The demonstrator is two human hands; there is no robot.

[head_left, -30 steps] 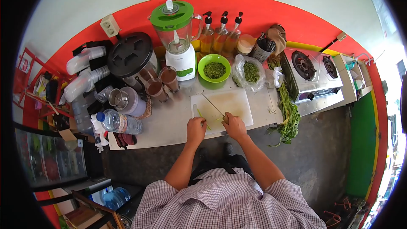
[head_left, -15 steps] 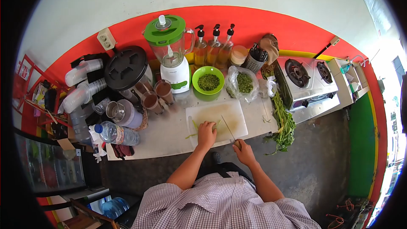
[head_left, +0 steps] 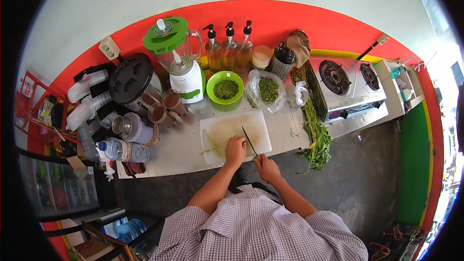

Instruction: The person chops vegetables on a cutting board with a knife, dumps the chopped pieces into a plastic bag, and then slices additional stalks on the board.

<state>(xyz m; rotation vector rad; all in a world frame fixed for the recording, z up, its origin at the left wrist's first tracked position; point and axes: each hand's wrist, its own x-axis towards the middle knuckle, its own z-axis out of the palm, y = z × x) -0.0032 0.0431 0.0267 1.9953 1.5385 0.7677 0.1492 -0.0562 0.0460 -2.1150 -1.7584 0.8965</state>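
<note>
A white cutting board (head_left: 259, 135) lies near the front edge of the table. Over its front part my left hand (head_left: 236, 151) rests with curled fingers beside the blade; whatever is under the fingers is hidden. My right hand (head_left: 268, 168) is closed round the handle of a knife (head_left: 249, 140), at the board's front edge. The blade points away from me across the board, just right of my left fingers. Thin green stalks (head_left: 211, 145) lie on the board's left side.
Behind the board stand a green bowl (head_left: 213, 97) of chopped greens, a plastic bag (head_left: 253, 87) of greens and a blender (head_left: 187, 82). Leafy stalks (head_left: 316, 140) hang over the table edge, beside a gas stove (head_left: 352, 89). A water bottle (head_left: 126, 151) stands left.
The view has shifted, so the table things appear further left. On the board, my left hand has moved right, closer to the knife, and the green piece by its fingertips no longer shows.
</note>
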